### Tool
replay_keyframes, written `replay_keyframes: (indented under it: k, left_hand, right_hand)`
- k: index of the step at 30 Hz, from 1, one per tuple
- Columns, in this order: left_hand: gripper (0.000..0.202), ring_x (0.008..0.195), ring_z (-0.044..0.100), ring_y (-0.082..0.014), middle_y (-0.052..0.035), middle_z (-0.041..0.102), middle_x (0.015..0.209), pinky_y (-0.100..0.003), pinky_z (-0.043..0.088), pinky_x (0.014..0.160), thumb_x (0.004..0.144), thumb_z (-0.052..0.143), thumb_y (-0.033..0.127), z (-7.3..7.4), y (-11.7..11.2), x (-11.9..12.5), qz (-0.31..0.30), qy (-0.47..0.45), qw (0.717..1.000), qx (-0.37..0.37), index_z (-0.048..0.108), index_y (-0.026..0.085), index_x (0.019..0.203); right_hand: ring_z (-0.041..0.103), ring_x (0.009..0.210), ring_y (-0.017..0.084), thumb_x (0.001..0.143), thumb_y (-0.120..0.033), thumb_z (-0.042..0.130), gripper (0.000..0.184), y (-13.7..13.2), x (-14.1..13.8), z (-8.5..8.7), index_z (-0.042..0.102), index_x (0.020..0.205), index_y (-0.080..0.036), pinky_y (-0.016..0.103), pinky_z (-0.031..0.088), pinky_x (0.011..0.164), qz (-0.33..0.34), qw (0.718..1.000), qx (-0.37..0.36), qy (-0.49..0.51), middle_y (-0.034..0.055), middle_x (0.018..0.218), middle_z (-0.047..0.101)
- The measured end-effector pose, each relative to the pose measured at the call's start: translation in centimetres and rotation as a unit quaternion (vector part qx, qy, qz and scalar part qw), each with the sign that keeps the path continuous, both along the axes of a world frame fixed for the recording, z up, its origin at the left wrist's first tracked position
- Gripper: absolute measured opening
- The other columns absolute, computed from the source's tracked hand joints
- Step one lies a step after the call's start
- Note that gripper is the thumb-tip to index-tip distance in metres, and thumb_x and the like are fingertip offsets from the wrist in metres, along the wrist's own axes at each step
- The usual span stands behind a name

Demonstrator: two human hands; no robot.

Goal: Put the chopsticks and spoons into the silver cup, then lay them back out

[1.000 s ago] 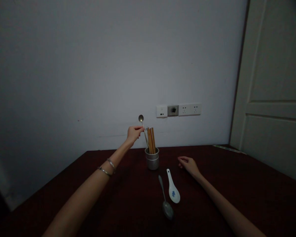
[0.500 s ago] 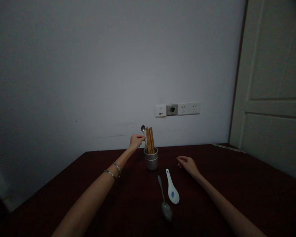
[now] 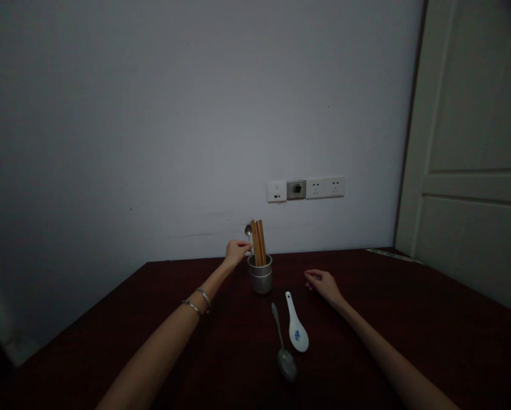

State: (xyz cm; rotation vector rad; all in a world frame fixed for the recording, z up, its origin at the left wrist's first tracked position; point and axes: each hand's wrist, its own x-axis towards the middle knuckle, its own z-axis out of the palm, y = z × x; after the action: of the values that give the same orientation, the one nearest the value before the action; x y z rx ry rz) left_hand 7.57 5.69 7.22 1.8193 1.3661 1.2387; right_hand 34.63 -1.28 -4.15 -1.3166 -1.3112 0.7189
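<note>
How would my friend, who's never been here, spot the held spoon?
On the dark red table, find the metal cup. Left of the brown sticks standing in it, the left hand pinches the metal spoon. It stands bowl up; the white spoon and grey spoon lie flat.

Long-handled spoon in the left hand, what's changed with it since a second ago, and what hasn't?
The left hand has lowered the long-handled spoon into the metal cup, so its bowl is now lower, beside the chopsticks' upper ends; the hand still holds it. The right hand, white spoon and grey spoon stayed put.
</note>
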Motion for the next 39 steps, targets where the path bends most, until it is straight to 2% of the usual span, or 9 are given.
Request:
replay_keyframes:
  k: [5,15,20,28,32,39]
  left_hand:
    - [0.019,0.04,0.041,-0.0073,0.0011,0.053,0.043,-0.018,0.029,0.04,0.065,0.061,0.028,-0.2,-0.1,0.0,0.01,0.002,1.0,-0.012,0.067,0.011,0.068]
    - [0.022,0.034,0.036,-0.0062,0.0033,0.046,0.038,-0.019,0.026,0.038,0.065,0.061,0.031,-0.9,-0.1,-0.1,0.024,0.009,0.999,-0.021,0.068,0.011,0.069]
    - [0.023,0.033,0.035,-0.0058,0.003,0.047,0.039,-0.019,0.025,0.037,0.064,0.061,0.031,-1.0,0.0,-0.1,0.033,0.011,0.999,-0.034,0.068,0.01,0.071]
    - [0.021,0.036,0.038,-0.0058,0.001,0.051,0.044,-0.018,0.026,0.036,0.064,0.06,0.03,-1.7,0.0,-0.2,0.007,-0.006,0.999,-0.046,0.068,0.01,0.07]
    - [0.024,0.037,0.038,-0.0062,0.0019,0.049,0.041,-0.018,0.026,0.037,0.065,0.06,0.032,-2.2,0.2,-0.1,-0.016,-0.006,0.999,-0.041,0.068,0.01,0.069]
    - [0.026,0.036,0.035,-0.0058,0.002,0.05,0.042,-0.018,0.024,0.037,0.064,0.062,0.034,-2.8,0.5,0.0,-0.01,0.0,0.999,-0.04,0.068,0.009,0.071]
  right_hand:
    - [0.055,0.045,0.012,0.069,-0.027,0.053,0.022,0.0,0.1,-0.1,0.061,0.082,-0.011,0.02,0.041,0.045,-0.003,1.0,0.007,-0.005,0.0008,0.05,0.059]
    - [0.056,0.045,0.011,0.067,-0.024,0.052,0.023,0.2,0.2,-0.4,0.061,0.084,-0.01,0.019,0.041,0.045,-0.005,1.0,0.012,-0.017,0.001,0.05,0.06]
    - [0.056,0.045,0.011,0.067,-0.021,0.051,0.024,0.1,0.1,-0.3,0.061,0.085,-0.009,0.019,0.042,0.045,-0.003,1.0,0.014,-0.018,0.0017,0.05,0.06]
    - [0.056,0.046,0.011,0.067,-0.021,0.05,0.025,0.0,0.2,-0.2,0.061,0.086,-0.009,0.019,0.042,0.046,-0.004,1.0,0.001,-0.027,0.0021,0.052,0.061]
    - [0.056,0.046,0.012,0.065,-0.02,0.05,0.024,0.2,0.3,-0.3,0.062,0.085,-0.01,0.019,0.041,0.046,-0.008,1.0,0.004,-0.03,0.0016,0.051,0.061]
    - [0.057,0.048,0.011,0.066,-0.02,0.049,0.026,0.4,0.4,-0.5,0.061,0.086,-0.01,0.019,0.042,0.047,-0.001,0.999,-0.006,-0.038,0.0019,0.053,0.062]
